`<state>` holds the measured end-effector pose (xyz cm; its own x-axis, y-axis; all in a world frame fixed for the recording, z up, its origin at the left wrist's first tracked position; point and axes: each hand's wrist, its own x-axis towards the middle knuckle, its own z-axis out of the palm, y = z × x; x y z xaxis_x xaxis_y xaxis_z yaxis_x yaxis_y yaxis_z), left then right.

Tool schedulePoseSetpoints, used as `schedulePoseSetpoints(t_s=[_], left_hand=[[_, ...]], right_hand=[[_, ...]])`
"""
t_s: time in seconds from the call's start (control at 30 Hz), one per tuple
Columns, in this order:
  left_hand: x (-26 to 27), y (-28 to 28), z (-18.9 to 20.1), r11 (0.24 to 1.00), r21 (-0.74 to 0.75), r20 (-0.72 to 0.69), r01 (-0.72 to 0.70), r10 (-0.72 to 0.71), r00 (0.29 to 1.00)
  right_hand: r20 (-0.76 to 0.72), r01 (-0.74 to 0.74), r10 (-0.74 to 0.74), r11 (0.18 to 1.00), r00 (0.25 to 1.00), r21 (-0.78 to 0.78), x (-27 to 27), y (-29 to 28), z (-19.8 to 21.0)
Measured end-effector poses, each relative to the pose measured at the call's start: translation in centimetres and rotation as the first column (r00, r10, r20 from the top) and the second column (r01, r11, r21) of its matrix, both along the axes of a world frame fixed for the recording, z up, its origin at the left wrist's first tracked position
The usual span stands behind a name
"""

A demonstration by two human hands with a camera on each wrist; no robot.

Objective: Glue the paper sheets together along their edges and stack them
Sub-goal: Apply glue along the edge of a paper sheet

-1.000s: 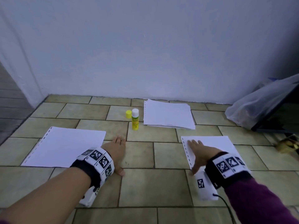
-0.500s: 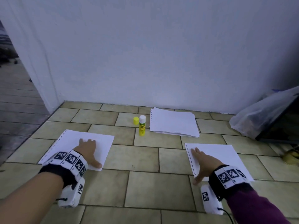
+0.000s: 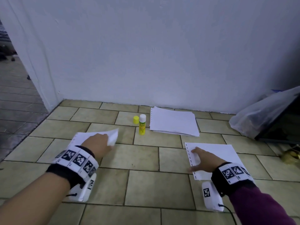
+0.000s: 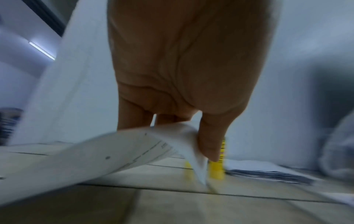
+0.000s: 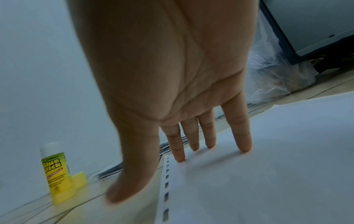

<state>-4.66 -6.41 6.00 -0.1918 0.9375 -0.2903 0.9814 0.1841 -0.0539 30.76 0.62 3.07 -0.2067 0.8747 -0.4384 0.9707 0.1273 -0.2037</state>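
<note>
Left sheet (image 3: 112, 135) is white with punched holes down its left edge; its right side is curling up off the tiled floor (image 3: 146, 184), and faint print is showing on the underside in the left wrist view (image 4: 118, 153). Left hand (image 3: 97, 144) is reaching over it, palm down, thumb and fingers pinching that raised right edge. Right sheet (image 3: 215, 153) is lying flat on the floor near right, same punched strip on its left edge. Right hand (image 3: 203, 161) is resting on it near that strip, fingers (image 5: 243, 136) straight and slightly spread with tips touching the paper, thumb sticking out left past the sheet's edge over the tile. Paper stack (image 3: 174, 121) is sitting far centre by the wall, edges a bit uneven. Glue stick (image 3: 142, 125) is standing upright just left of the stack, uncapped, white tip showing; its yellow cap (image 3: 136, 119) is standing on the floor right beside it. Both wrists are wearing bands with black-and-white markers.
</note>
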Motion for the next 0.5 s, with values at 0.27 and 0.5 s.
schedulePoseSetpoints(t_s=[0.27, 0.5], left_hand=[[10.9, 0.3, -1.6, 0.947, -0.200, 0.323, 0.253, -0.180, 0.929], [10.5, 1.2, -2.0, 0.867, -0.281, 0.137, 0.413, -0.389, 0.911]], right_hand=[[0.106, -0.001, -0.016, 0.988, 0.994, 0.152, -0.5, 1.0, -0.9], [0.112, 0.011, -0.026, 0.991, 0.993, 0.132, -0.5, 1.3, -0.7]])
